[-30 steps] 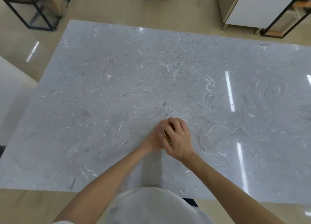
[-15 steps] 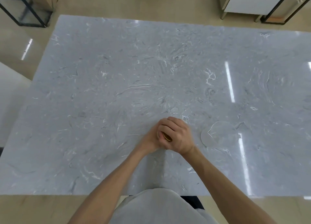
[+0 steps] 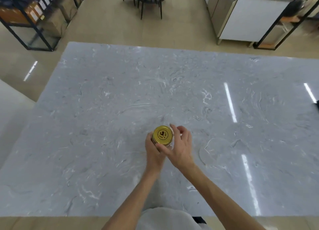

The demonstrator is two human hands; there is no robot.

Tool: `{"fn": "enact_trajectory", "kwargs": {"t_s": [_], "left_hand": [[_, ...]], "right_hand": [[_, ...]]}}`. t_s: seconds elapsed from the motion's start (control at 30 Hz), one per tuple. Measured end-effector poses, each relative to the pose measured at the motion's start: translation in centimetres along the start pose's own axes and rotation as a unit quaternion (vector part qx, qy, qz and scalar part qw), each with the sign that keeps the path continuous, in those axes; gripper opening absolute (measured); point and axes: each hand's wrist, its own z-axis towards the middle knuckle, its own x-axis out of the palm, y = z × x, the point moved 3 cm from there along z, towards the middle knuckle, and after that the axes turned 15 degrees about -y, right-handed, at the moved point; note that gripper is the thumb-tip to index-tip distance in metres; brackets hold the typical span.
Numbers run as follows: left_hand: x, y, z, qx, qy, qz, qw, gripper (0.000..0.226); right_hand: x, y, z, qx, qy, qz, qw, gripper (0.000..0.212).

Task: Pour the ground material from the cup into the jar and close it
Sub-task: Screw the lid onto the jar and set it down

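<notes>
A jar with a gold lid bearing a dark emblem stands upright near the middle of the grey marble table. My left hand wraps around the jar's body below the lid. Just right of the lid is my right hand, fingers spread and off the lid, with only the thumb near the rim. A clear plastic cup sits on the table to the right of my hands; I cannot tell whether anything is in it.
Black metal shelving stands beyond the table's far left corner. A chair is at the far middle and a white cabinet at the far right. A small dark object pokes in at the right edge.
My right hand was closed over the lid; now it has lifted off and opened, exposing the gold lid. The camera has tilted up, showing more of the room.
</notes>
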Motion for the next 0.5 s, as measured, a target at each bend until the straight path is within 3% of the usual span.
{"fn": "enact_trajectory", "kwargs": {"t_s": [0.07, 0.13, 0.27, 0.33, 0.4, 0.5], "left_hand": [[0.2, -0.5, -1.5, -0.013, -0.023, -0.013, 1.000, 0.052], [-0.2, -0.8, -3.8, 0.025, -0.007, 0.019, 0.999, 0.042], [-3.0, 0.9, -6.1, 0.124, 0.027, 0.164, 0.978, 0.070], [-4.1, -0.1, -4.5, 0.156, 0.002, 0.206, 0.966, 0.060], [-4.4, -0.9, -1.5, 0.187, 0.000, 0.254, 0.949, 0.079], [-3.8, -1.1, 2.5, 0.114, 0.173, 0.273, 0.939, 0.110]], "right_hand": [[0.4, 0.3, -1.5, 0.119, 0.028, 0.089, 0.989, 0.090], [0.7, 0.2, -2.1, 0.146, 0.032, 0.109, 0.983, 0.097], [0.5, -0.8, -0.6, 0.124, 0.083, 0.137, 0.979, 0.105], [0.0, -1.2, 1.2, 0.095, 0.169, 0.183, 0.964, 0.094], [-0.6, -1.4, 3.1, 0.048, 0.262, 0.178, 0.947, 0.087], [-1.0, -1.7, 4.3, 0.031, 0.343, 0.114, 0.932, 0.099]]}}
